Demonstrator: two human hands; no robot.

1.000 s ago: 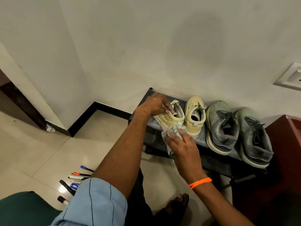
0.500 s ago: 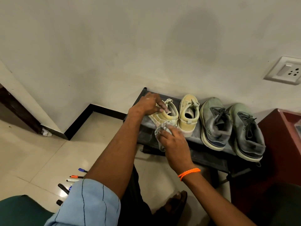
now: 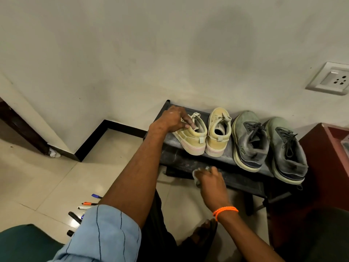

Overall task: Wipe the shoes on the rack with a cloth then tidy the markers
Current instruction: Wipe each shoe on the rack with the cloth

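A white socket plate (image 3: 329,78) sits on the pale plastered wall (image 3: 170,44) at far right. Black skirting (image 3: 90,140) edges the cream tiled floor (image 3: 47,176), where a dark wooden door frame (image 3: 20,127) stands at left. A maroon cabinet (image 3: 324,167) fills the right side; a green seat (image 3: 24,242) occupies the near left corner.

Single head cam, wide-angle, looking forward and down from above the person's arms. Faces a wall (image 3: 170,44) with the rack (image 3: 236,161) against it, near, mid-frame. Floor (image 3: 47,176) fills lower left, socket (image 3: 332,78) at right edge. Edges bow visibly. No second view, so no overlap.
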